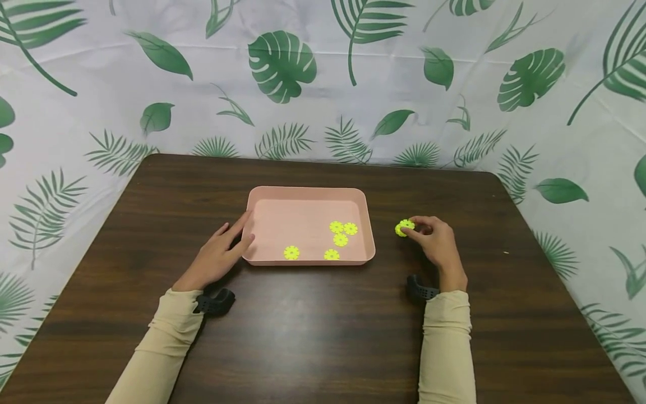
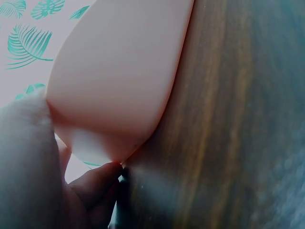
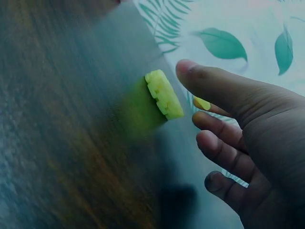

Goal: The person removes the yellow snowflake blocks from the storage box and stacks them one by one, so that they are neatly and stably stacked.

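A shallow pink tray lies on the table. My left hand rests against its left end, thumb and index finger spread along the rim. In the left wrist view, the fingertips meet the outside of the tray's end wall. To the right of the tray, my right hand pinches a yellow notched disc between thumb and index finger, mostly hidden behind the thumb. Just beside those fingers, a second yellow piece with a notched edge sits on the table.
Several yellow notched discs lie inside the tray, mostly at its right side and along the front wall. The dark wooden table ends at the back against a white leaf-print cloth. Black bands with cameras sit on both wrists.
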Tool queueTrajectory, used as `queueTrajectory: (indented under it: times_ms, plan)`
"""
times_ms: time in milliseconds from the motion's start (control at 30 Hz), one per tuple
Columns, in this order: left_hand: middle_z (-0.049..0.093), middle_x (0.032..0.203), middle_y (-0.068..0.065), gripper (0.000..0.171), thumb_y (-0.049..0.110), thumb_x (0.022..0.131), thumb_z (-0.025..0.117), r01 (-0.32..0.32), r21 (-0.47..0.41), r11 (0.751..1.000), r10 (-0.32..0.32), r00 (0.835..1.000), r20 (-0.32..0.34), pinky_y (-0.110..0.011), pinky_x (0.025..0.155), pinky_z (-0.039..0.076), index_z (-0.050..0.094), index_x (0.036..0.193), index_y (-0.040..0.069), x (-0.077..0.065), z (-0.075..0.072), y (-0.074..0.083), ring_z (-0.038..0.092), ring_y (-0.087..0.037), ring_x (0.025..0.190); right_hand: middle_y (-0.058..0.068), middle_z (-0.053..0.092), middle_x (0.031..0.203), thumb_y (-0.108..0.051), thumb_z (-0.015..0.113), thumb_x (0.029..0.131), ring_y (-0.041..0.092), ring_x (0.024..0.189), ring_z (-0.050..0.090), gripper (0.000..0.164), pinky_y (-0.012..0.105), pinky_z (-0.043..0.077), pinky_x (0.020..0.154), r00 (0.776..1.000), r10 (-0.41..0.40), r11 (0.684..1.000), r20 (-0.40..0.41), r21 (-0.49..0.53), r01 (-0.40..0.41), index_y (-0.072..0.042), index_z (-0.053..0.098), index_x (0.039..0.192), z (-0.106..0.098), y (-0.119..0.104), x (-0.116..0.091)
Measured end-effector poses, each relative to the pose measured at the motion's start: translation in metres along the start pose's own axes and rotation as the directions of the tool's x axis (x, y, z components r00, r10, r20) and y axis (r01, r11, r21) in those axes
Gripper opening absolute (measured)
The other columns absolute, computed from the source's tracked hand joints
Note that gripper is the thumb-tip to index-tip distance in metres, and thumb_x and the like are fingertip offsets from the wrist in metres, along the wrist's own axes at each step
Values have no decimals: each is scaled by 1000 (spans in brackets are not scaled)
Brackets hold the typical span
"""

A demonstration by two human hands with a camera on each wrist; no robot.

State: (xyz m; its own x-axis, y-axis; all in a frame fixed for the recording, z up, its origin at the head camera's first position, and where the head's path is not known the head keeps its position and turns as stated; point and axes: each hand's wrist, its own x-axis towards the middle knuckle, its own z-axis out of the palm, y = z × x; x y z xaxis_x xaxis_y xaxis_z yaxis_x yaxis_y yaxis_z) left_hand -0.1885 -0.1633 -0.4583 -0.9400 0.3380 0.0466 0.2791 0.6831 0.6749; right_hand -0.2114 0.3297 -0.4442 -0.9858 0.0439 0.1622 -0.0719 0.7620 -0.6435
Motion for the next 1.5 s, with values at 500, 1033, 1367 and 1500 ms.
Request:
queueTrajectory:
  times_ms: [500,1033,1367,1500]
  plan:
    - [28,168,-10,68,48,110,43,7,4,1000,-7,1000,-2,-51,128,10,13,168,27,2,2,-1,40,-36,148,24,65,115,-26,77,97,32,89,61,40,40,50,77,999,10,1000,42,4,-10,3,73,124,1,5,0]
    - [31,166,-12,69,49,110,43,13,5,1000,-13,1000,-7,-53,128,11,13,168,28,3,3,-3,40,-38,148,21,65,111,-27,80,94,29,87,57,42,35,48,74,997,32,999,75,7,-33,1,73,124,2,4,2]
    - [31,166,-14,69,48,110,43,20,11,1000,-19,1000,-14,-55,127,12,13,168,26,2,2,-1,39,-40,148,22,61,120,-25,78,96,32,94,56,48,40,49,80,986,81,997,147,-26,-78,3,67,134,0,-1,1]
    - [32,166,-14,69,48,110,44,17,12,1000,-17,1000,-19,-55,127,12,14,168,26,2,3,-1,39,-40,148,23,60,121,-25,77,96,33,94,56,49,41,50,79,984,90,996,153,-30,-87,3,66,135,1,-3,1]
